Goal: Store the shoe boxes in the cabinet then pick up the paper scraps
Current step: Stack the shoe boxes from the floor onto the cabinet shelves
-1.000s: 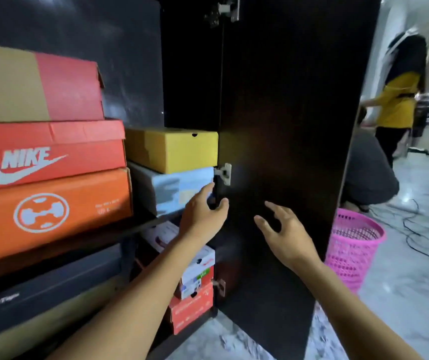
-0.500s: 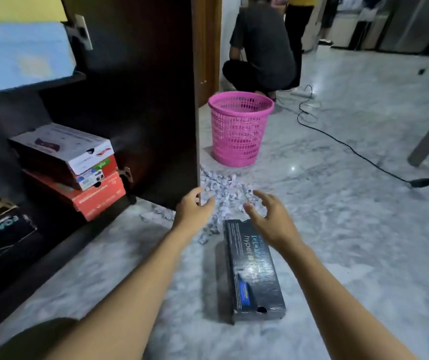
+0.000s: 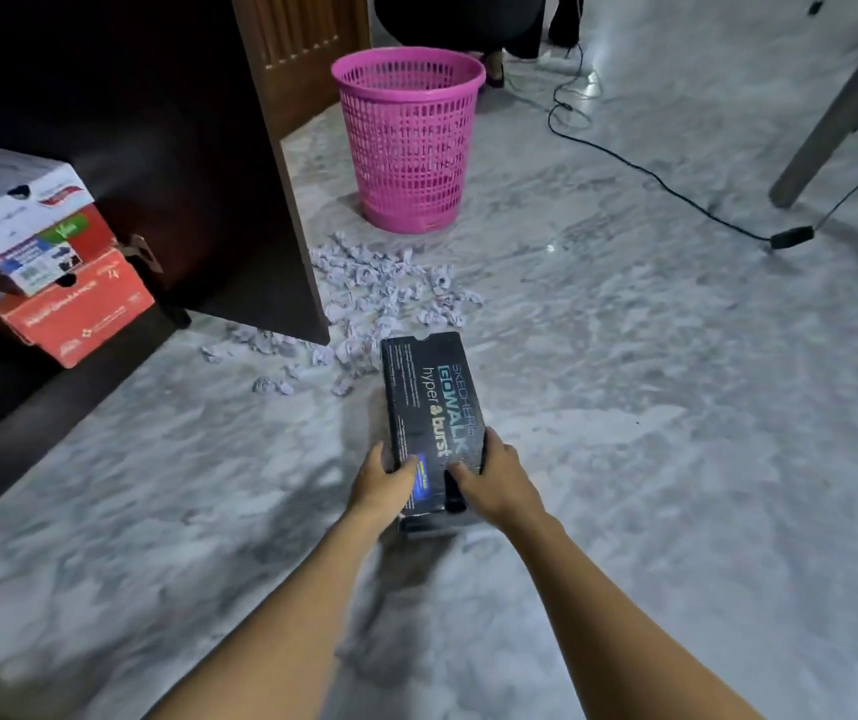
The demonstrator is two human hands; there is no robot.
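1. Grey marble floor (image 3: 624,407): long black cardboard shoe box (image 3: 427,387) centre, crumpled white paper scraps (image 3: 380,283) at 12 o'clock.
2. Left hand (image 3: 383,483), right hand (image 3: 499,483) grip its near end, fingers curled round edges.
3. Lift level toward dark wooden cabinet (image 3: 183,148), 10 o'clock.

Bare floor at the sides, clutter ahead

The grey marble floor (image 3: 650,459) is bare right of the long black cardboard shoe box (image 3: 432,402), and on its left up to the low dark cabinet shelf (image 3: 1,402). The open dark wooden cabinet door (image 3: 260,200) stands near the box's far left corner. Round its far end lie crumpled white paper scraps (image 3: 380,288), a pink plastic mesh basket (image 3: 409,142) behind them. A red cardboard box (image 3: 84,314) under a white cardboard box (image 3: 16,210) sits on the shelf.
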